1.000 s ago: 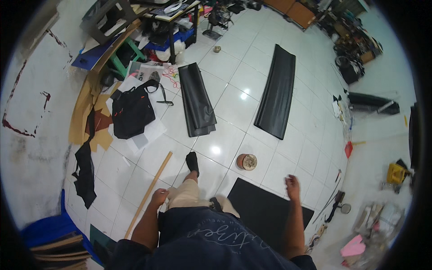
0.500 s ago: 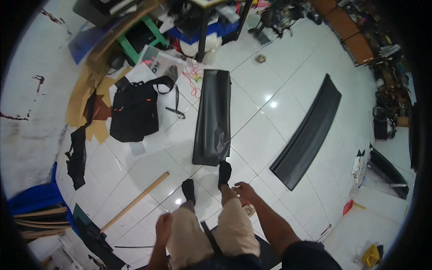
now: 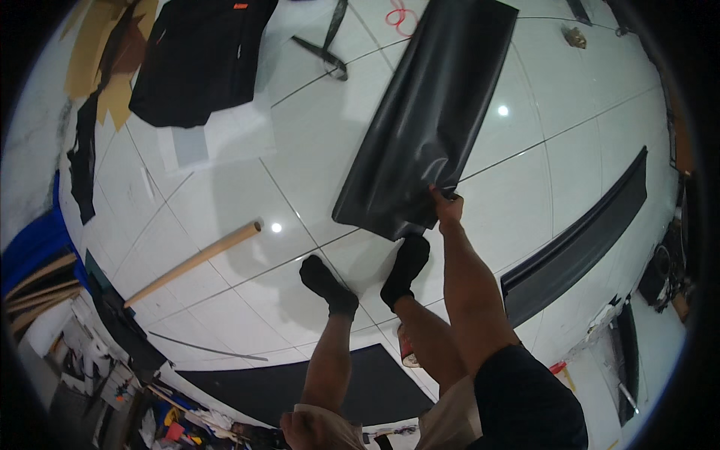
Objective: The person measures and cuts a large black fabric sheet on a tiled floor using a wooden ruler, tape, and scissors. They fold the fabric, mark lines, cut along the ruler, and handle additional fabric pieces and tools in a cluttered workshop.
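A long, glossy black leatherette-like sheet (image 3: 420, 120) lies on the tiled floor in front of my feet, with wrinkles in its surface near the close end. My right hand (image 3: 450, 208) reaches down to its near right edge and pinches it, thumb on top. The toe of my right black sock touches or nearly touches the sheet's near end. Low in the picture, my left hand (image 3: 301, 430) is by my beige shorts, its fingers too unclear to read. At the right, a second black strip-like sheet (image 3: 577, 247) lies curved on the floor.
A black bag (image 3: 202, 60) lies at the far left, beside torn brown cardboard. A cardboard tube (image 3: 199, 262) rests left of my feet. Behind me lies a flat black sheet (image 3: 315, 390), with a round can (image 3: 407, 346) next to my right leg.
I have bent down, so the floor appears closer. My right hand has moved forward from beside my leg and taken hold of the black leatherette-like sheet's near edge.
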Action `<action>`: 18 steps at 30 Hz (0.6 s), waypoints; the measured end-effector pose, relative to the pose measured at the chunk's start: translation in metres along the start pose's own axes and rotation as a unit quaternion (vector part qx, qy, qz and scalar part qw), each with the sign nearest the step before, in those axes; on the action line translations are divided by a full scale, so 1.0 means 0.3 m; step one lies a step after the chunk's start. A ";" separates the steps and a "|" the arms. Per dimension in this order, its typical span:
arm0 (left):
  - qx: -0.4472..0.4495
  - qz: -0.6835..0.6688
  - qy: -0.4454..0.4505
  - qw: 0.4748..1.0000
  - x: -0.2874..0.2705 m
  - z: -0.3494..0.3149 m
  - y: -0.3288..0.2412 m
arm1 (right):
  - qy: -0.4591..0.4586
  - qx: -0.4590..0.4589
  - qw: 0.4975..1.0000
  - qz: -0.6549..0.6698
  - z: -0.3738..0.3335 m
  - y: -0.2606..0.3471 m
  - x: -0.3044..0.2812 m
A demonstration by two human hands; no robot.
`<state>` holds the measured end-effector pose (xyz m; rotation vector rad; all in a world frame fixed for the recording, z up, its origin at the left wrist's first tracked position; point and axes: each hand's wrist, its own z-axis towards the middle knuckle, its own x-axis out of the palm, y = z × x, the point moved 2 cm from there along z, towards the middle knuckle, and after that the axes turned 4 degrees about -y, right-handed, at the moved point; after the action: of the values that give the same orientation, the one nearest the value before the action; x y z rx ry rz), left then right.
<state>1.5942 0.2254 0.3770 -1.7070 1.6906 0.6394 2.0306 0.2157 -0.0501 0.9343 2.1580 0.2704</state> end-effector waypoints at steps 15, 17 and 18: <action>0.029 -0.080 0.053 0.995 -0.027 0.007 -0.019 | 0.233 0.056 0.942 0.233 -0.297 0.152 0.019; -0.001 -0.095 0.045 0.994 0.001 -0.020 0.034 | 0.212 0.038 0.952 0.215 -0.519 0.236 -0.027; -0.015 -0.106 0.041 0.993 0.020 -0.034 0.060 | 0.216 -0.005 0.952 0.216 -0.612 0.287 -0.078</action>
<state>1.5757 0.2144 0.3777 -1.9248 1.5339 0.5033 1.9560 0.2785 0.1295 1.4491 2.3069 0.7591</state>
